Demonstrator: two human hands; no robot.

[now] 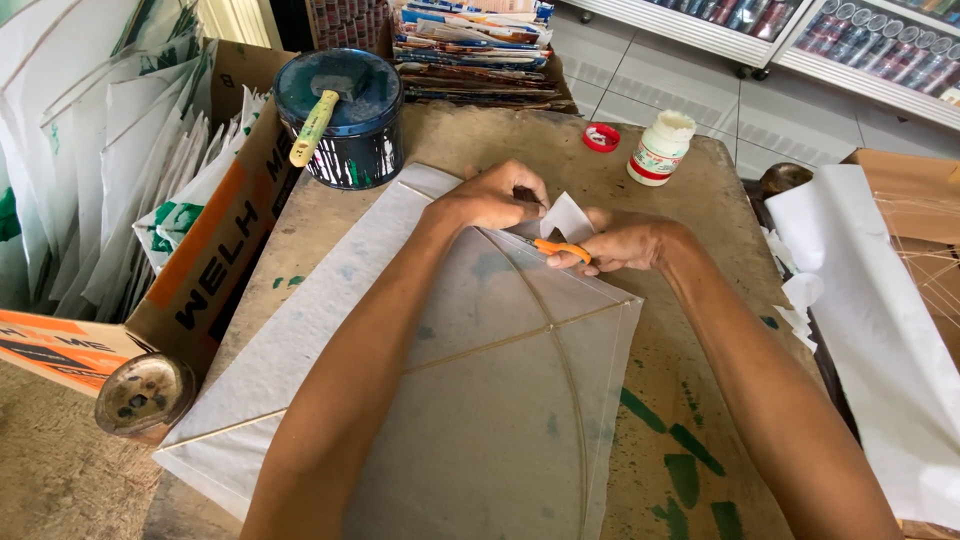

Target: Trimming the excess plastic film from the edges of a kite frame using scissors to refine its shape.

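A translucent white paper kite (470, 370) with thin wooden spars lies flat on the worn table (500, 140). My left hand (495, 197) pinches a small white paper flap (567, 215) at the kite's far corner. My right hand (625, 243) holds orange-handled scissors (562, 249), their blades pointing left at that flap. Both forearms reach across the kite.
A dark round tin (342, 118) with a yellow-handled brush on its lid stands at the back left. A white glue bottle (659, 148) and its red cap (601, 137) sit at the back. A cardboard box (205, 255) of folded kites stands left, white paper sheets (870, 320) right.
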